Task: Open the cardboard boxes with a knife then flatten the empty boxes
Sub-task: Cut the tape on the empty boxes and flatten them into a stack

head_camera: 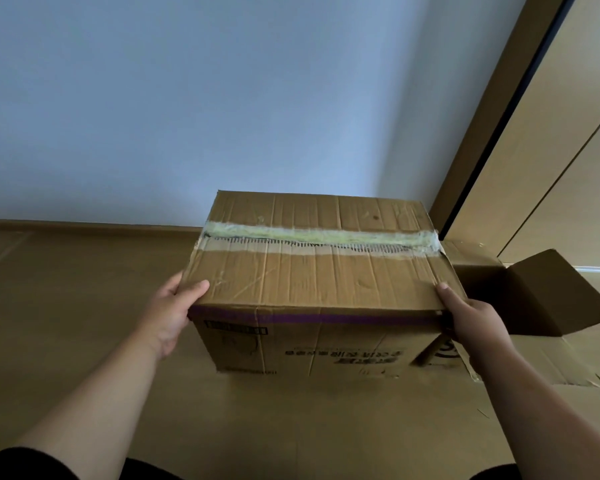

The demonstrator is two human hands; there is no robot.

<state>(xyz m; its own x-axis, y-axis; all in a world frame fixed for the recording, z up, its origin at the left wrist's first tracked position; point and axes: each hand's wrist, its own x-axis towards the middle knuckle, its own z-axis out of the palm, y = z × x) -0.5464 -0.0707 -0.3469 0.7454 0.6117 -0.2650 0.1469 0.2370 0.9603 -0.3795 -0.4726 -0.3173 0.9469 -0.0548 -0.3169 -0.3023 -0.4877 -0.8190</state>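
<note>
- Low in the frame, our two bare forearms reach forward from dark sleeves [21,462].
- Our left hand [168,315] clasps the near left corner of the cardboard box [312,271], thumb on top, fingers wrapped down its side.
- Our right hand [471,322] grips the near right corner the same way.
- The box stands at frame centre on the wooden floor [66,306], its flaps closed, a ragged tape strip [319,239] along the top seam.
- At right, touching the box, lies an opened box [541,306].
- Beyond: a pale wall [222,98].
</note>
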